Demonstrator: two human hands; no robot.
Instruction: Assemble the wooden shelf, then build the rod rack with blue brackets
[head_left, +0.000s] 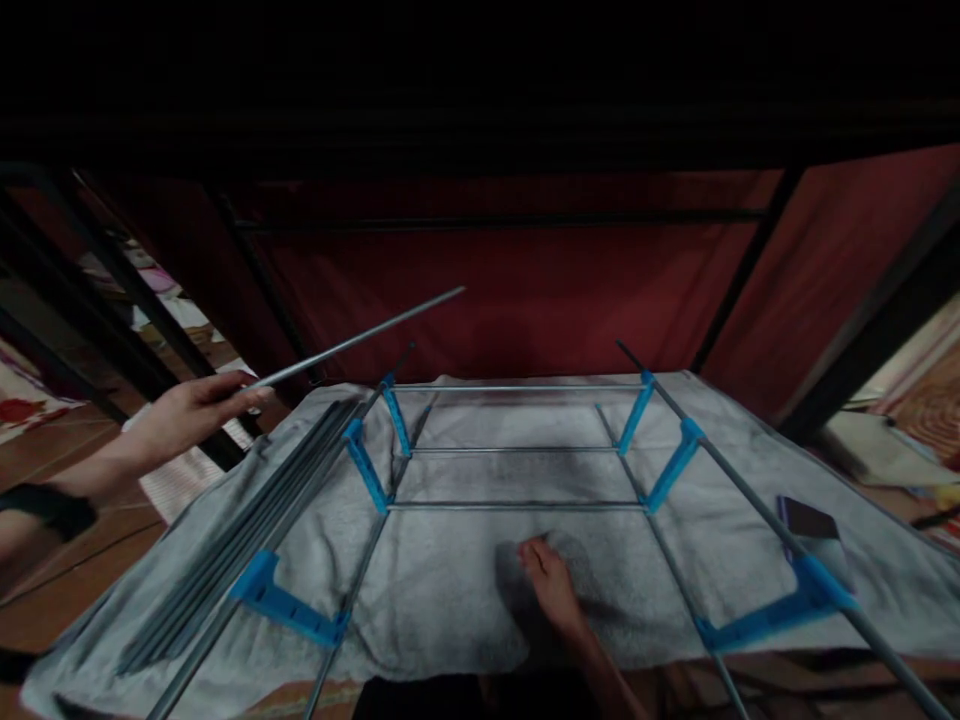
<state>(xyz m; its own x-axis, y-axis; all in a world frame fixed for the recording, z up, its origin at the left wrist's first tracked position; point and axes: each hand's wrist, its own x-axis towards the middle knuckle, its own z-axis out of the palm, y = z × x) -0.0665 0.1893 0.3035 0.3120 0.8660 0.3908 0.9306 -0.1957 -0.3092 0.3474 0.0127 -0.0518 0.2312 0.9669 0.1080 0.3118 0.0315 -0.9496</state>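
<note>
The left hand reaches out to the left of the scene, its fingers closed around the near end of a thin grey metal rod. The rod slants up and to the right from the grip, its far end free in the air in front of the red fabric wall. A dark band sits on that wrist.

The right hand lies near the middle of the near edge, palm down on the pale grey cloth, fingers loosely together and slightly curled; it holds nothing and touches only the cloth.

On the cloth stands a partly built frame of grey rods joined by blue plastic connectors, with cross rods running left to right just beyond the right hand. A bundle of loose grey rods lies on the left part of the cloth, below the left hand. A small dark flat object lies on the right side of the cloth, beside the frame's right rail. Dark metal bars stand at far left.
</note>
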